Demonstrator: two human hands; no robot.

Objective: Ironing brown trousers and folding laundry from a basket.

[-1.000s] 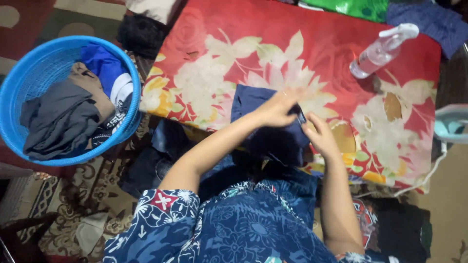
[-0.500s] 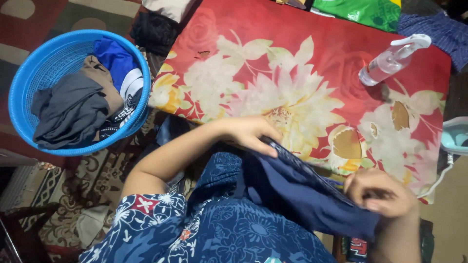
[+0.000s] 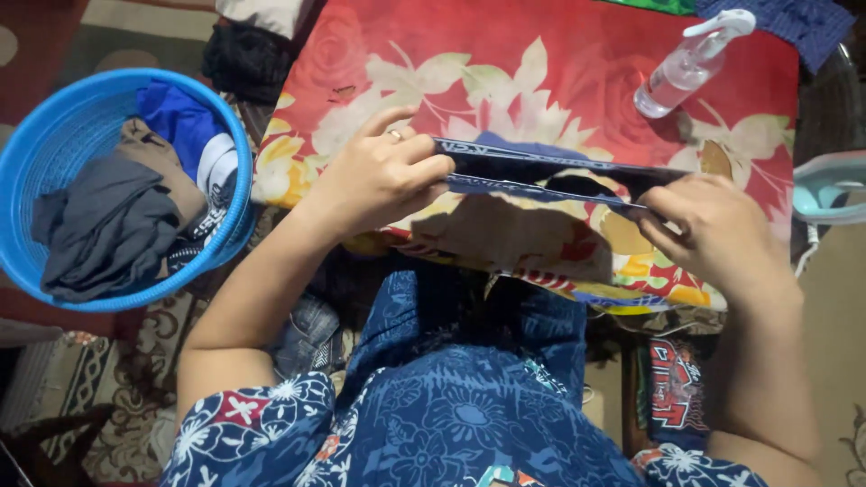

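— What sits at the left?
— A round blue plastic basket [image 3: 36, 162] holding grey, tan and blue clothes [image 3: 108, 221], on a patterned rug [image 3: 108, 379].
— And further up?
— A clear spray bottle [image 3: 683, 65] lies on a red floral-covered board [image 3: 541, 54].

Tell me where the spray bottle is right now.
In the head view the clear spray bottle lies on its side at the upper right of the red floral cloth, beyond the right hand and just left of a dark blue garment.
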